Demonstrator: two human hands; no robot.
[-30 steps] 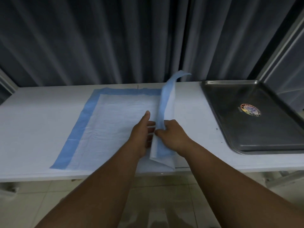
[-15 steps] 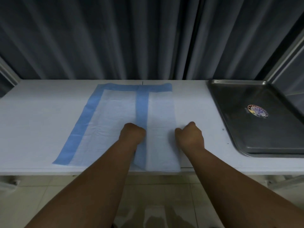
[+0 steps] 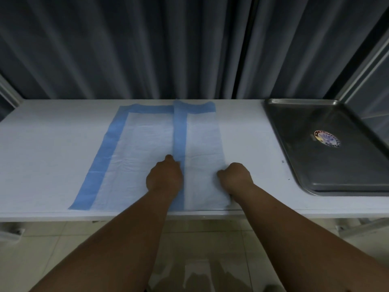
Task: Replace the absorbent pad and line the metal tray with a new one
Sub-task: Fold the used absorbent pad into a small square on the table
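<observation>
Your absorbent pad (image 3: pixel 143 152) lies flat on the white surface (image 3: pixel 42 157), centred just left of the middle, with its near edge at the front lip of the surface at 6 o'clock and its far edge close to the dark curtain (image 3: pixel 147 47) at 12 o'clock. Its right portion is folded over onto the rest, so a blue border strip (image 3: pixel 180 131) runs straight up the middle of the pad from 6 to 12 o'clock, and a narrower white panel lies to the 3 o'clock side of that strip. A second blue border runs along the pad's 9 o'clock edge and across its far edge.

Your left hand (image 3: pixel 165 178) rests on the pad at the strip, knuckles up, fingers curled under into a loose fist; a fingertip touches the strip's left edge. Whether anything is pinched beneath it cannot be told from here. Your right hand (image 3: pixel 235 175) sits at 3 o'clock of the left one, on the folded edge of the white panel, also curled with fingers together and tucked under; what they press or grip is hidden.

The metal tray (image 3: pixel 299 165) stands at 3 o'clock, well apart from the pad, on the same surface. It is bare inside apart from a round sticker (image 3: pixel 326 138) on its floor.
</observation>
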